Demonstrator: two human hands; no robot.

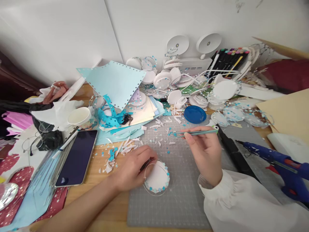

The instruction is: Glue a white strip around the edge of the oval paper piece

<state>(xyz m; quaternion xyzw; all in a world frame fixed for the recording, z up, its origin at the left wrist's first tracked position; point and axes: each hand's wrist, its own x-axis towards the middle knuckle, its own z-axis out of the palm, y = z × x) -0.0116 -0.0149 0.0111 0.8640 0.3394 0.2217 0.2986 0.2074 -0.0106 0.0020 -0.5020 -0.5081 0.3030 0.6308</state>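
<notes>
My left hand rests on the grey cutting mat, fingers curled on the edge of a small white round piece with a wire ring and tiny blue squares along its rim. My right hand is a little further back on the mat and pinches a pair of pale green tweezers, their tips pointing left over scattered paper scraps. A white sleeve covers my right forearm.
A phone lies left of the mat on the wooden table. A blue glue gun sits at right, beside a black bar. A paper cup, light blue paper sheets, a blue lid, many white discs and markers crowd the back.
</notes>
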